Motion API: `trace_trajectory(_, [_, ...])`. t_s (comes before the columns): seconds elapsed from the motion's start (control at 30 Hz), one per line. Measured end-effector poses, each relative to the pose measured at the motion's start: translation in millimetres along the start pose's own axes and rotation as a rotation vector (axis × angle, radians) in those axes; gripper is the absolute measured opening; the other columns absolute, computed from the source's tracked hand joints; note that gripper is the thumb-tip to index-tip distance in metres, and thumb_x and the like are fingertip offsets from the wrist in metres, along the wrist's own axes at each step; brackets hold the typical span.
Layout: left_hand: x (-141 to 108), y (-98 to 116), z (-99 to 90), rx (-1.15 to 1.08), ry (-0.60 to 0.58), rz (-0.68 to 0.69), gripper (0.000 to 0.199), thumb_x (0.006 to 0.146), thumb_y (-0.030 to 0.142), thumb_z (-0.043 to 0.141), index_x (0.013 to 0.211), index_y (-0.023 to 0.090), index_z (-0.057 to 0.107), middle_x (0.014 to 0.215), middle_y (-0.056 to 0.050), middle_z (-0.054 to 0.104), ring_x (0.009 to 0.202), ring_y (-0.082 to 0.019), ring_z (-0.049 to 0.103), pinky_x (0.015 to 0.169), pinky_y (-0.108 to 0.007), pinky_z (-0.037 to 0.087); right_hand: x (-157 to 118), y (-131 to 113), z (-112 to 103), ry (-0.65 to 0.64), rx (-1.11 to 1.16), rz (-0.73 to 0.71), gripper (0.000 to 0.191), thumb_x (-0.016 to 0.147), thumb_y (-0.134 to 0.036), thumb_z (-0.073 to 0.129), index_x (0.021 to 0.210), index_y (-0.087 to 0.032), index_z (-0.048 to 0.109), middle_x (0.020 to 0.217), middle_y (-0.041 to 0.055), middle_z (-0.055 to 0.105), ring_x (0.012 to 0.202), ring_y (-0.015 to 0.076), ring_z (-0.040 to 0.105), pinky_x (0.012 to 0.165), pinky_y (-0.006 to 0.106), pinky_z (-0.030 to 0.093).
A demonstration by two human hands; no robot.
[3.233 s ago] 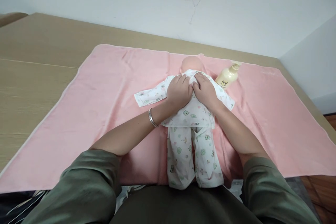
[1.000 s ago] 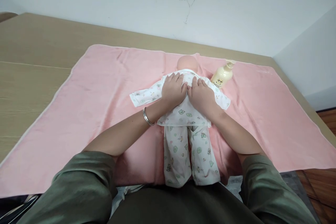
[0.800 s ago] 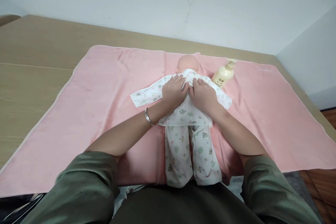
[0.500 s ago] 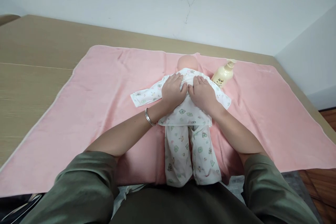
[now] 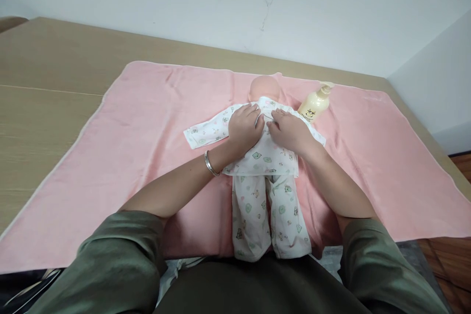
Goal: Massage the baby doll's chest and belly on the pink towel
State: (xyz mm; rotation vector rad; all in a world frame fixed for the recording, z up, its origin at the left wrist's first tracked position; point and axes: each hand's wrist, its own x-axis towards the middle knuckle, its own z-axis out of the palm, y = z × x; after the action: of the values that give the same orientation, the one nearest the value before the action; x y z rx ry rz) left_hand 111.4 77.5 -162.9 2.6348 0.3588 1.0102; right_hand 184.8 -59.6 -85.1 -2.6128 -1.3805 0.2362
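Note:
A baby doll (image 5: 264,89) lies face down on a pink blanket (image 5: 176,108), its bald head pointing away from me. It wears a white printed top (image 5: 259,162) and matching trousers (image 5: 252,216). My left hand (image 5: 245,127) rests on the left of its upper back, fingers laid out over the cloth. On the right of the upper back is my right hand (image 5: 289,130), its fingers slightly bent and its thumb toward the middle. Both hands touch the top and neither grasps anything. The doll's right sleeve is partly covered by my right forearm.
A cream pump bottle (image 5: 314,104) lies tilted on the blanket, just right of the doll's shoulder. Under the blanket is a wooden table (image 5: 55,64), with a white wall (image 5: 184,5) behind it. Wooden flooring (image 5: 441,260) shows at the lower right.
My right hand has shifted slightly to the right, its fingers bending more and its wrist lifting a little. My left hand stays nearly in place on the doll's back.

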Motion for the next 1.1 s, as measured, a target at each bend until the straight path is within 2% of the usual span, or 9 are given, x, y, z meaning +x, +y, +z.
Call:
trace_trajectory(0.1, [0, 0, 0.3, -0.001, 0.036, 0.030, 0.046, 0.097, 0.033, 0.035, 0.105, 0.008, 0.072, 0.114, -0.012, 0.068, 0.114, -0.024, 0.062, 0.104, -0.040, 0.048, 8, 9, 3, -0.008, 0.101, -0.049, 0.037, 0.105, -0.025, 0.038, 0.131, -0.005, 0.057, 0.140, 0.0135, 0.050, 0.134, 0.0266, 0.043, 0.113, 0.037, 0.036])
trace_trajectory(0.23, [1, 1, -0.4, 0.021, 0.002, -0.006, 0.046, 0.095, 0.033, 0.035, 0.110, 0.009, 0.071, 0.119, -0.011, 0.067, 0.118, -0.025, 0.060, 0.107, -0.040, 0.047, 17, 12, 21, 0.078, 0.059, -0.016, 0.056, 0.104, -0.025, 0.032, 0.151, 0.005, 0.034, 0.154, 0.0179, 0.029, 0.146, 0.0267, 0.023, 0.123, 0.039, 0.018])
trace_trajectory(0.33, [3, 2, -1.6, 0.037, -0.063, -0.078, 0.049, 0.094, 0.033, 0.036, 0.118, 0.006, 0.068, 0.126, -0.012, 0.063, 0.124, -0.028, 0.056, 0.111, -0.044, 0.043, 14, 4, 30, 0.132, -0.014, 0.019, 0.056, 0.104, -0.024, 0.030, 0.151, 0.008, 0.035, 0.151, 0.0199, 0.033, 0.145, 0.0288, 0.027, 0.123, 0.041, 0.019])
trace_trajectory(0.5, [6, 1, -1.7, 0.034, -0.175, -0.150, 0.057, 0.091, 0.034, 0.040, 0.132, -0.002, 0.059, 0.138, -0.018, 0.053, 0.134, -0.033, 0.046, 0.117, -0.048, 0.035, 7, -4, 25, 0.120, -0.074, 0.049, 0.055, 0.105, -0.024, 0.031, 0.149, 0.008, 0.037, 0.148, 0.0216, 0.037, 0.143, 0.0302, 0.031, 0.122, 0.041, 0.021])
trace_trajectory(0.6, [6, -1, -0.6, 0.032, -0.162, -0.121, 0.056, 0.091, 0.036, 0.042, 0.133, 0.002, 0.059, 0.139, -0.017, 0.053, 0.133, -0.034, 0.047, 0.115, -0.051, 0.036, 15, 5, 24, 0.067, -0.018, 0.028, 0.057, 0.105, -0.025, 0.032, 0.152, 0.006, 0.032, 0.153, 0.0188, 0.029, 0.146, 0.0279, 0.024, 0.123, 0.039, 0.019])
trace_trajectory(0.7, [5, -1, -0.2, 0.033, -0.104, -0.064, 0.050, 0.093, 0.035, 0.038, 0.122, 0.005, 0.066, 0.130, -0.017, 0.060, 0.126, -0.031, 0.054, 0.111, -0.049, 0.042, 23, 15, 27, 0.069, 0.038, -0.018, 0.059, 0.103, -0.026, 0.033, 0.154, 0.004, 0.030, 0.156, 0.0171, 0.024, 0.147, 0.0273, 0.020, 0.124, 0.040, 0.017])
trace_trajectory(0.83, [3, 1, -0.5, 0.030, -0.056, -0.034, 0.050, 0.095, 0.035, 0.032, 0.112, 0.006, 0.070, 0.122, -0.016, 0.064, 0.121, -0.028, 0.058, 0.109, -0.046, 0.045, 18, 10, 28, 0.125, -0.016, -0.004, 0.056, 0.104, -0.025, 0.034, 0.151, 0.005, 0.036, 0.152, 0.0189, 0.033, 0.144, 0.0289, 0.027, 0.122, 0.040, 0.020])
trace_trajectory(1.0, [5, 0, -0.5, 0.049, -0.147, -0.088, 0.057, 0.091, 0.035, 0.036, 0.128, -0.001, 0.061, 0.133, -0.018, 0.057, 0.131, -0.033, 0.050, 0.114, -0.050, 0.038, -1, -13, 25, 0.161, -0.156, 0.074, 0.052, 0.105, -0.025, 0.035, 0.140, 0.011, 0.048, 0.139, 0.0271, 0.046, 0.134, 0.0347, 0.042, 0.117, 0.043, 0.029])
trace_trajectory(1.1, [6, -1, -0.3, 0.028, -0.164, -0.095, 0.056, 0.091, 0.034, 0.037, 0.130, 0.000, 0.059, 0.135, -0.019, 0.055, 0.132, -0.033, 0.048, 0.115, -0.052, 0.036, 0, -11, 25, 0.176, -0.153, 0.048, 0.050, 0.104, -0.024, 0.036, 0.137, 0.009, 0.052, 0.137, 0.0256, 0.049, 0.132, 0.0337, 0.044, 0.116, 0.042, 0.030])
